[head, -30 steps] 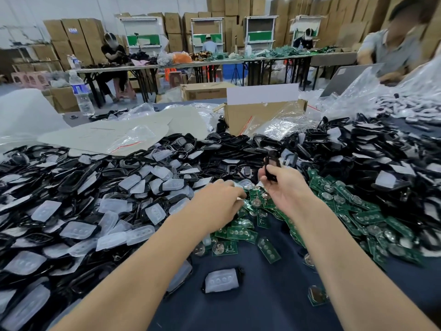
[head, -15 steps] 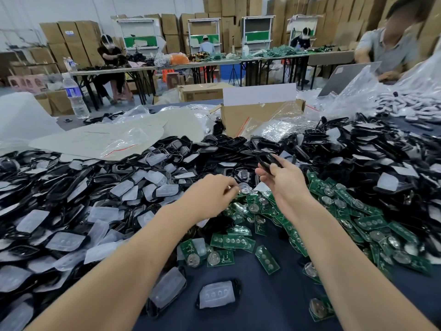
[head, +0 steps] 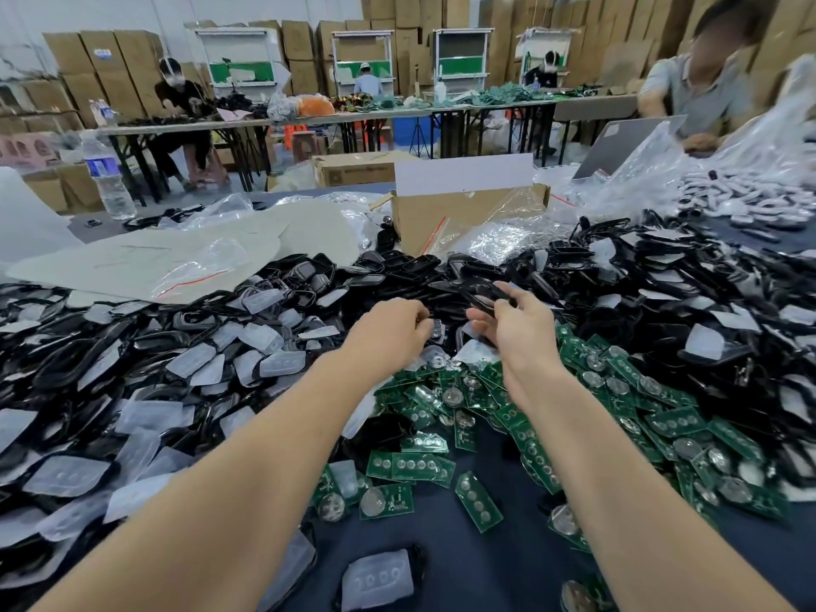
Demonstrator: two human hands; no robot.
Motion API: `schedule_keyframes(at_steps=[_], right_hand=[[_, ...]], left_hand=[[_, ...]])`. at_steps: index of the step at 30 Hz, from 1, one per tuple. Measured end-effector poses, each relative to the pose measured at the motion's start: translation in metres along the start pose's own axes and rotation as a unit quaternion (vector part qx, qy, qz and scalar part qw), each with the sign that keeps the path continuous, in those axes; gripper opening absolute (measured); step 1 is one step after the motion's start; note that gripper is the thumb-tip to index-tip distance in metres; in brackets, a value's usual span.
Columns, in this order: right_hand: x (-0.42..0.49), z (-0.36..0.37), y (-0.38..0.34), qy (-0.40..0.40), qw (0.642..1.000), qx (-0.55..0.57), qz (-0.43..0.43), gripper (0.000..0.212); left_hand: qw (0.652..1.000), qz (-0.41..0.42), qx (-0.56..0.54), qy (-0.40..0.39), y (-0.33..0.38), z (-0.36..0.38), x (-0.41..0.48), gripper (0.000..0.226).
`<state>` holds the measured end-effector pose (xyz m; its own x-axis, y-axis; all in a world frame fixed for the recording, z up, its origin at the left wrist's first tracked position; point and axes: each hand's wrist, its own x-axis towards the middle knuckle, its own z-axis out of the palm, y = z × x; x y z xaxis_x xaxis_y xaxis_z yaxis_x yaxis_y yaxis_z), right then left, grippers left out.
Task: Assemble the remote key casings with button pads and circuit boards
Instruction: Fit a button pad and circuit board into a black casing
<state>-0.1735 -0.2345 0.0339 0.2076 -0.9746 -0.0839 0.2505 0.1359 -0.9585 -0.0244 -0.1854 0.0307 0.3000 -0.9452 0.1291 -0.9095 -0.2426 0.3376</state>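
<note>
Our right hand [head: 521, 333] pinched a black casing [head: 483, 298] above the bench [head: 485, 567]. Our left hand [head: 388, 333] curled its fingers [head: 417, 322] round a small black part [head: 436, 332]

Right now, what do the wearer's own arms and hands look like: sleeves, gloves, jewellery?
The left forearm and right forearm are bare to the frame edge, no sleeve in view. The left hand and right hand wear no gloves; no watch, wristband or ring shows on either.

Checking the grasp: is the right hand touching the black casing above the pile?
Touching. The head view shows the right hand pinching the black casing between thumb and fingers, with no gap.
</note>
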Motion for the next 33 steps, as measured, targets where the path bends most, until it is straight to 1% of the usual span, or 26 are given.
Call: schedule_keyframes(at_steps=[3, 4, 6, 8, 10, 14, 16, 20, 24, 26, 28, 31, 33], right_hand=[[0.004, -0.002, -0.001, 0.006, 1.0, 0.01, 0.0, 0.032], [0.005, -0.002, -0.001, 0.006, 1.0, 0.012, 0.001, 0.032], [0.006, -0.004, 0.001, 0.008, 1.0, 0.014, 0.002, 0.03], [0.007, -0.005, 0.002, 0.013, 1.0, 0.016, 0.002, 0.027], [0.008, -0.008, 0.001, 0.021, 1.0, 0.019, -0.002, 0.026], [0.01, -0.015, -0.003, 0.038, 0.999, 0.021, -0.017, 0.024], [0.009, -0.018, -0.005, 0.041, 0.998, 0.033, -0.018, 0.022], [0.007, -0.018, -0.004, 0.047, 0.998, 0.033, -0.013, 0.024], [0.008, -0.016, 0.0, 0.042, 0.999, 0.017, 0.004, 0.028], [0.007, -0.011, 0.004, 0.02, 1.0, -0.003, 0.008, 0.031], [0.003, 0.0, 0.01, -0.006, 0.998, -0.059, -0.001, 0.041], [-0.009, 0.026, 0.018, -0.049, 0.98, -0.182, -0.058, 0.052], [-0.022, 0.049, 0.021, -0.101, 0.966, -0.213, -0.105, 0.051]], left_hand=[[0.993, -0.006, 0.115, -0.037, 0.01, 0.014, 0.017, 0.046], [0.989, -0.006, 0.14, -0.043, 0.011, 0.016, 0.021, 0.047], [0.987, -0.003, 0.152, -0.043, 0.011, 0.018, 0.025, 0.042], [0.988, -0.005, 0.149, -0.044, 0.013, 0.019, 0.028, 0.038], [0.988, -0.018, 0.146, -0.052, 0.018, 0.021, 0.031, 0.038], [0.992, -0.06, 0.097, -0.049, 0.024, 0.025, 0.034, 0.048], [0.994, -0.071, 0.073, -0.037, 0.025, 0.028, 0.034, 0.05], [0.996, -0.076, 0.044, -0.025, 0.026, 0.03, 0.035, 0.037], [0.998, -0.058, 0.009, -0.026, 0.023, 0.027, 0.03, 0.026], [0.999, -0.044, -0.002, -0.023, 0.018, 0.018, 0.024, 0.025], [1.0, -0.028, 0.003, -0.01, 0.007, 0.002, 0.014, 0.025], [0.999, -0.033, -0.004, 0.004, -0.025, -0.031, -0.007, 0.026], [0.998, -0.062, -0.024, 0.002, -0.048, -0.054, -0.025, 0.026]])
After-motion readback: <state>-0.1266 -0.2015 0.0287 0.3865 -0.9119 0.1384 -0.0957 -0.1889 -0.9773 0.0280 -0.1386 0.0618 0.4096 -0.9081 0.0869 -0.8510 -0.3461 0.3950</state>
